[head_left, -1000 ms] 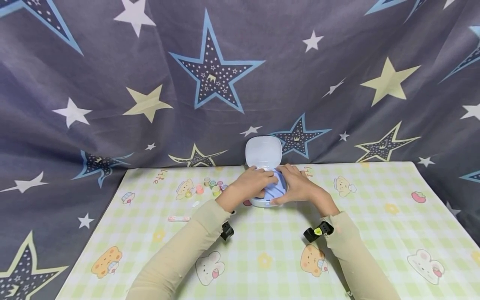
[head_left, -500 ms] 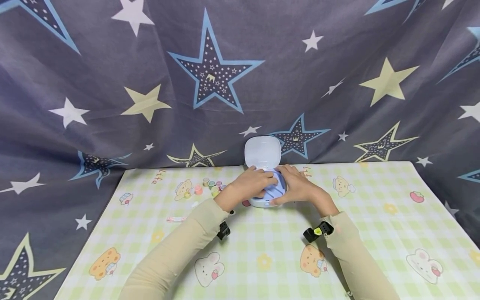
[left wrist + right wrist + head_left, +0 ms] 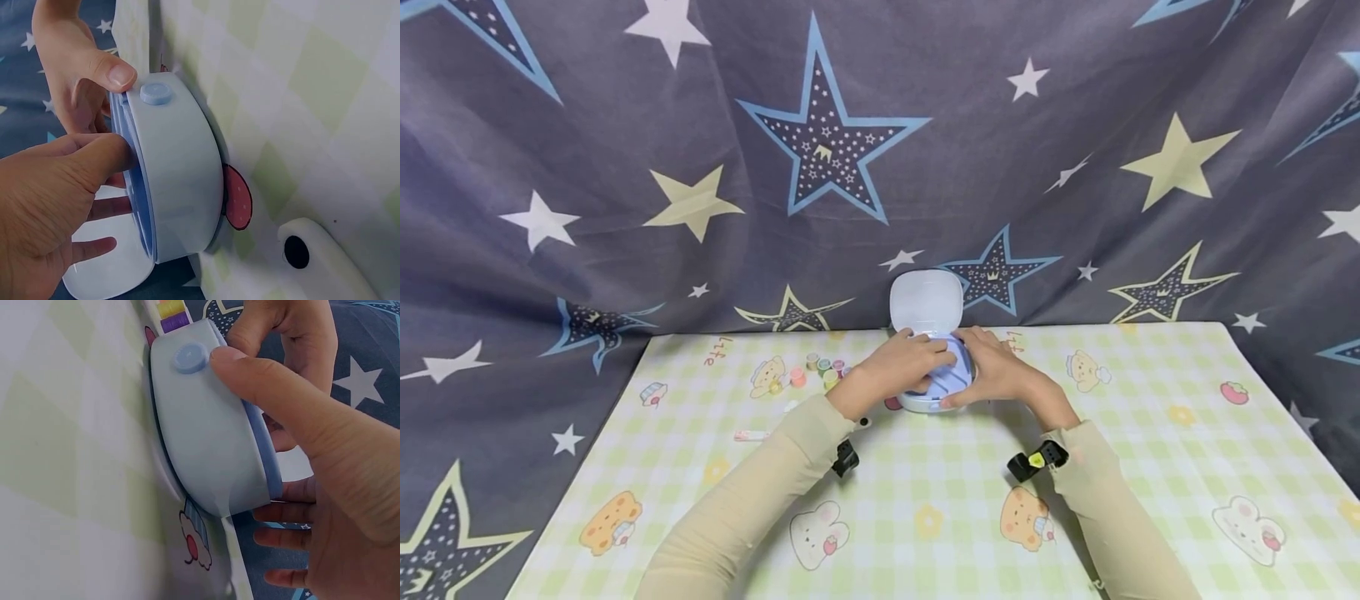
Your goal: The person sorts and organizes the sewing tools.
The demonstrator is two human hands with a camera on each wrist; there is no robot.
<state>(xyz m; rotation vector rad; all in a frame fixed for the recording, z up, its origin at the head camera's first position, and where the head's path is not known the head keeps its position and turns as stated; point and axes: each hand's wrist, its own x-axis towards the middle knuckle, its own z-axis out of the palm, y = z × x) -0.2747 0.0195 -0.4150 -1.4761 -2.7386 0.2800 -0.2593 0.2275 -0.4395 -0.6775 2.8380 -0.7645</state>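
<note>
A round-cornered white sewing box (image 3: 919, 404) stands on the table with its translucent lid (image 3: 927, 302) raised at the back. Inside it sits a blue inner tray (image 3: 953, 379) with slanting ridges. My left hand (image 3: 904, 365) reaches in from the left; its thumb and curled index finger (image 3: 112, 153) pinch at the tray, the tips hidden inside. The other left fingers stretch loosely over the rim. My right hand (image 3: 996, 368) grips the box's right side, thumb (image 3: 231, 359) on the front rim beside the blue button (image 3: 191, 358), the fingers round the far side.
Several small thread spools (image 3: 797, 377) lie left of the box. Nearer stands a small pink-and-white strip (image 3: 751, 435), partly beside my left sleeve. A white rounded piece with a dark oval (image 3: 297, 252) lies by my left wrist. A starry curtain (image 3: 820, 250) hangs behind the table.
Both hands stay at the box in nearly the same pose. My left forearm has shifted slightly to the left, showing the dark spot by the wrist more.
</note>
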